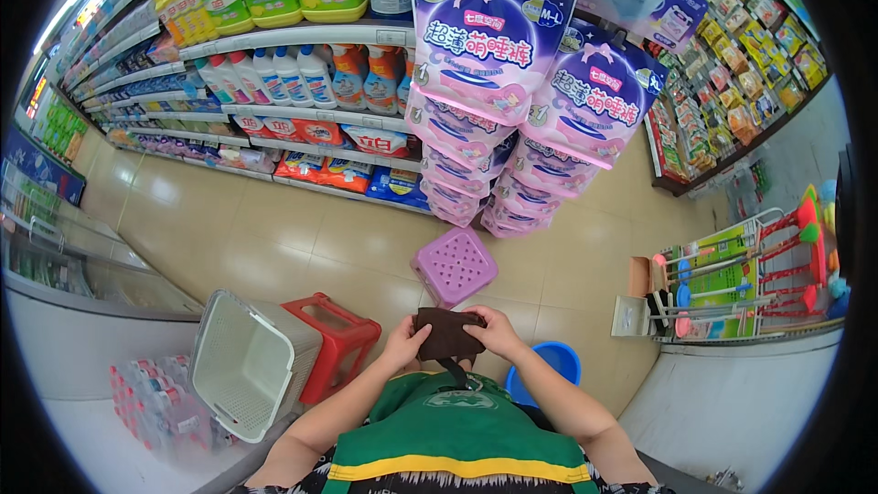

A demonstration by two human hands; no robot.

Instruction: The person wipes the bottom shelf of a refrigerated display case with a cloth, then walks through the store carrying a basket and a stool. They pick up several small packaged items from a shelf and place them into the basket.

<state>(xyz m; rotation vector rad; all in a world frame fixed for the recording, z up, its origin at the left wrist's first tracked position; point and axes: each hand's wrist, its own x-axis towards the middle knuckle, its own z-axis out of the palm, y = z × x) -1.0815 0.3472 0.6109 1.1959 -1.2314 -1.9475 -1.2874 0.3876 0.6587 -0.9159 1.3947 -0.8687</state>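
Observation:
My left hand [409, 341] grips one side of a dark brown cloth or pouch-like item [450, 334], thumb on top. On its other side my right hand [495, 331] grips it the same way. The brown item is held stretched between both hands, in front of a green apron [466, 425] with a yellow band. A black strap [453, 372] hangs below the item towards the apron; where it is fastened I cannot tell. Just beyond the hands, a purple plastic stool [456, 266] stands on the tiled floor.
A red stool [336, 343] and a pale plastic basket [257, 363] stand at the left, near packs of bottles [161, 401]. A blue basin [549, 370] is beside my right forearm. Shelves of detergents [274, 41], hanging purple packages [480, 41] and a mop rack [727, 288] surround the aisle.

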